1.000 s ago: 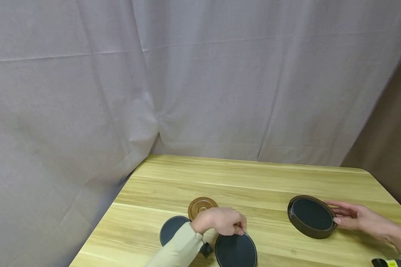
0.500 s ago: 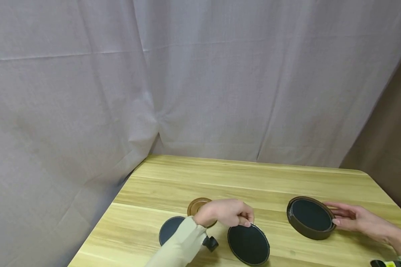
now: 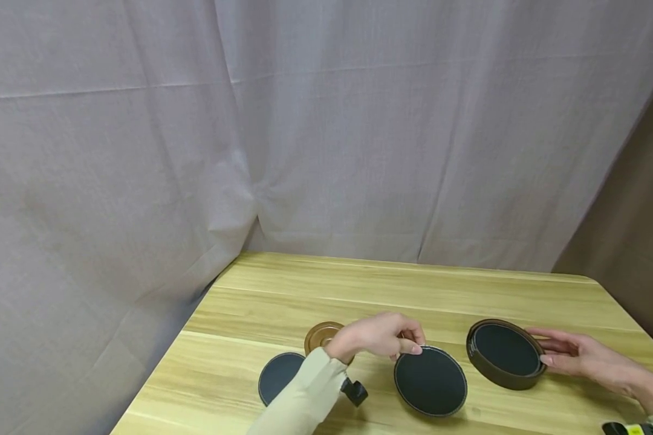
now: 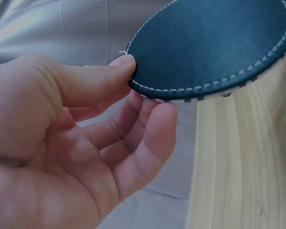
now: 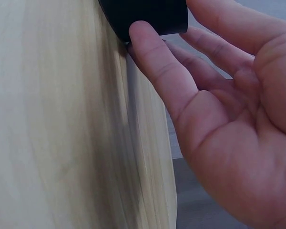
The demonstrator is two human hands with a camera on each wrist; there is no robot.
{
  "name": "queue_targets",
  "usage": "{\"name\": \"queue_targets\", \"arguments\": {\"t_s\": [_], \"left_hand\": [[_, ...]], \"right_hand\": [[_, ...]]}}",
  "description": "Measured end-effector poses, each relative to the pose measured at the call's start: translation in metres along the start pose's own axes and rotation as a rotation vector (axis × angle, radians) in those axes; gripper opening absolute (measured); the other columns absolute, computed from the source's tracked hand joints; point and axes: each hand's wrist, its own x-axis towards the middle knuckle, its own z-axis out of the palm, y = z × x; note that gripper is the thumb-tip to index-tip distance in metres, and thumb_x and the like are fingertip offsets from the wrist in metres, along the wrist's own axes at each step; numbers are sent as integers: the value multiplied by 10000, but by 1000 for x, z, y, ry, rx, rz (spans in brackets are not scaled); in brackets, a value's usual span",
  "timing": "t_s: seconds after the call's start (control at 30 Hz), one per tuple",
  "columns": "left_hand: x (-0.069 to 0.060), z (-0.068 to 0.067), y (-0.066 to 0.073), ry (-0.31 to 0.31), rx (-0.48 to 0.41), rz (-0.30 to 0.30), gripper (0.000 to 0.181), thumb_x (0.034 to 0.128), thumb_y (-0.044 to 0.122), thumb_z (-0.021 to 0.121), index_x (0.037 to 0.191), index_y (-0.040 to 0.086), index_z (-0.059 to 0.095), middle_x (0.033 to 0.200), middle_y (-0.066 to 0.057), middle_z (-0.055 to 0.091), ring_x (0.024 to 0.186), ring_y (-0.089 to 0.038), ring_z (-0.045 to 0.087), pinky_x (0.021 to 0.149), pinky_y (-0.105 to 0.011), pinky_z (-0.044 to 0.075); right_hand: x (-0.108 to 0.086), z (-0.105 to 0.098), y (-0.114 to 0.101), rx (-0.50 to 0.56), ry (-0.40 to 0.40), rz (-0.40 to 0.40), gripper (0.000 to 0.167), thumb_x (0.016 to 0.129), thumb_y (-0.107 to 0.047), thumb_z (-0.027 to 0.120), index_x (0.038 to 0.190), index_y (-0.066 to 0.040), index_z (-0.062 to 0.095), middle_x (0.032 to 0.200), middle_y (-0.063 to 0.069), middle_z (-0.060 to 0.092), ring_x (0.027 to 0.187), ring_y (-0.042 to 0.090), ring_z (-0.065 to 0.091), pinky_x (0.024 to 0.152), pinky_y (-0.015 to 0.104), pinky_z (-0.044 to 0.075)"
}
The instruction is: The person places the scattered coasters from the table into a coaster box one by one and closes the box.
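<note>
My left hand (image 3: 381,335) pinches the edge of a round black coaster (image 3: 431,380) with pale stitching, thumb on top. The left wrist view has this coaster (image 4: 205,47) tilted, its edge under the thumb and fingertips. To the right, a round dark brown coaster holder (image 3: 495,374) bears another black coaster (image 3: 508,349) inside its raised rim. My right hand (image 3: 582,356) holds the holder's right side, thumb at the near edge and fingers farther back. In the right wrist view, the fingers (image 5: 157,62) touch the holder's dark side wall (image 5: 157,16).
Left of my left forearm lies another black coaster (image 3: 279,374), partly under the sleeve. Behind it is a brown round ridged disc (image 3: 317,338), partly hidden by the left wrist. The wooden table (image 3: 402,290) ends at a grey curtain (image 3: 332,151).
My left hand has carried the black coaster rightward and a little away from me, toward the holder. The right hand and the holder have stayed almost where they were.
</note>
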Motion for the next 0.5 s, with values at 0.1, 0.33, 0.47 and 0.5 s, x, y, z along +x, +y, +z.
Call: {"name": "queue_targets", "arguments": {"t_s": [0.1, 0.33, 0.47, 0.5], "left_hand": [[5, -1, 0, 35, -35, -13, 60, 967, 126, 611, 985, 76, 639, 815, 59, 606, 607, -66, 558, 551, -225, 539], [24, -2, 1, 184, -109, -24, 45, 960, 110, 627, 959, 68, 642, 766, 56, 600, 600, -77, 584, 547, -223, 554], [34, 0, 1, 280, -155, -21, 42, 963, 97, 620, 954, 60, 638, 776, 41, 593, 594, -85, 586, 530, -192, 541], [36, 0, 1, 303, -170, -18, 44, 965, 91, 616, 956, 54, 638, 778, 35, 589, 593, -95, 590, 530, -192, 541]], "right_hand": [[-2, 1, 1, -18, 13, -2, 523, 1015, 50, 396, 1477, 139, 167, 1359, -249, 552, 1213, -83, 526, 900, 219, 534], [-4, 3, 1, -25, 26, -10, 519, 1011, 53, 401, 1476, 135, 183, 1358, -250, 552, 1215, -87, 522, 902, 210, 530], [-4, 3, -1, -7, 15, -8, 529, 1013, 54, 394, 1483, 131, 164, 1369, -240, 549, 1224, -79, 521, 911, 212, 527], [-4, 3, -1, -5, 14, -8, 530, 1013, 55, 393, 1483, 131, 162, 1369, -239, 549, 1225, -79, 521, 912, 213, 528]]}}
